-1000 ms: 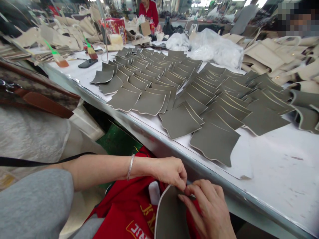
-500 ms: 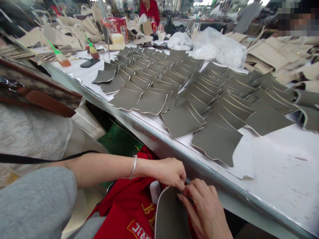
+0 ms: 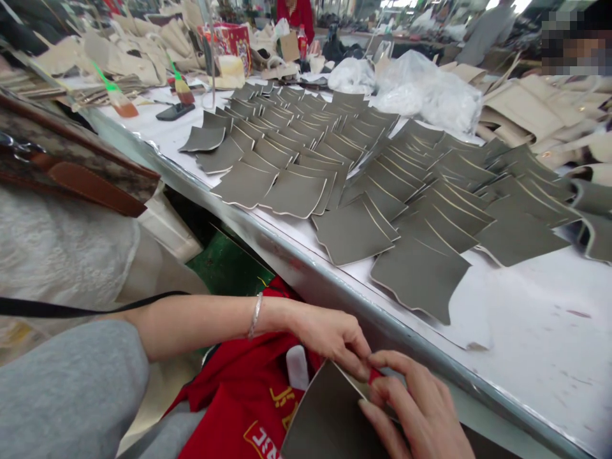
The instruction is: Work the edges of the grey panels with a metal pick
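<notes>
A grey leather-like panel with a pale edge stands tilted over my lap, its lower part out of frame. My right hand grips it at its right edge, thumb against the face and fingers bent. Above its top corner is my left hand, wearing a silver bracelet. The fingers of this hand are closed, their tips meeting my right index fingertip; what they pinch is hidden. A small red patch shows between the fingertips, and I cannot tell what it is. Red cloth covers my lap.
Overlapping rows of grey panels lie on the white-topped table, whose metal edge runs just beyond my hands. Farther back are plastic bags, glue bottles and a phone. A patterned bag is at left.
Both hands have shifted slightly right, and the right hand's fingers have spread somewhat. The panel has turned and leans more to the right. A red patch now shows between the fingertips.
</notes>
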`<state>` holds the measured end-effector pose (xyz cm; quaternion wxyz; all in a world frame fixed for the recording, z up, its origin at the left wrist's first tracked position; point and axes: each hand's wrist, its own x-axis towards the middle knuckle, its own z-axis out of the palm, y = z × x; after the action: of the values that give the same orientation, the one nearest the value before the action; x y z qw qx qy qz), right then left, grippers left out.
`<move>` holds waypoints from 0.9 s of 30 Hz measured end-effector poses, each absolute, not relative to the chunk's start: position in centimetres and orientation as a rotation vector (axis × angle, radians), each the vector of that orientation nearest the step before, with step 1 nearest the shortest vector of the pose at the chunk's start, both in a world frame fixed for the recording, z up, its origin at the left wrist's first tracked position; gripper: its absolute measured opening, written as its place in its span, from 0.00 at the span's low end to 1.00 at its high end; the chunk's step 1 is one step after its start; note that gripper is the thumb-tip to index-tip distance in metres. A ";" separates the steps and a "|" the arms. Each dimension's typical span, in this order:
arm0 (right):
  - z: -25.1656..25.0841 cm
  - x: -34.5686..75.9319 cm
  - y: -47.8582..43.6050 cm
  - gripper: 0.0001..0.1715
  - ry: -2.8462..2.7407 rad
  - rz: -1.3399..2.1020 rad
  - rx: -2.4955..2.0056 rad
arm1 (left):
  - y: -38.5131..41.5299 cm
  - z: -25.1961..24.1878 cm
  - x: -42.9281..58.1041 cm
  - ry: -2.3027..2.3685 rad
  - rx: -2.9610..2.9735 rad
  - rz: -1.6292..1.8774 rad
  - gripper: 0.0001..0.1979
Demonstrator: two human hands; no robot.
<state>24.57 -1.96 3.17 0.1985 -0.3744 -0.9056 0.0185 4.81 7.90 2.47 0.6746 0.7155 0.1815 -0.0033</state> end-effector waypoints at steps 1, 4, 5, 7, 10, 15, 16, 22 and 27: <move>2.3 24.6 -2.2 0.12 -2.503 0.092 -1.117 | 7.7 2.5 4.4 0.416 1.639 0.031 0.11; 0.1 24.8 -3.0 0.10 -2.428 0.291 -1.223 | 7.0 2.5 2.7 0.507 1.741 0.086 0.15; -0.3 24.7 -3.2 0.09 -2.407 0.355 -1.247 | 6.7 2.5 2.2 0.539 1.771 0.073 0.14; -0.7 24.6 -3.4 0.09 -2.363 0.444 -1.265 | 6.3 2.4 1.5 0.600 1.822 0.036 0.11; -0.4 24.3 -3.0 0.11 -2.322 0.484 -1.260 | 5.8 1.9 1.5 0.671 1.878 0.077 0.06; 0.3 23.9 -2.6 0.12 -2.291 0.536 -1.261 | 5.5 1.4 2.0 0.657 1.893 0.198 0.03; 0.4 23.9 -2.6 0.12 -2.282 0.557 -1.263 | 5.5 1.4 2.0 0.653 1.882 0.200 0.03; 0.1 24.1 -2.9 0.12 -2.276 0.714 -1.309 | 5.5 1.9 2.3 0.645 1.952 0.144 0.03; -0.4 24.0 -3.3 0.12 -2.245 0.755 -1.390 | 4.6 1.8 3.3 0.633 2.072 0.166 0.04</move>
<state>23.99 -3.29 -0.44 0.1963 -0.4964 -0.8015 0.2696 3.32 4.58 1.76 0.4654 0.8440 0.2579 0.0676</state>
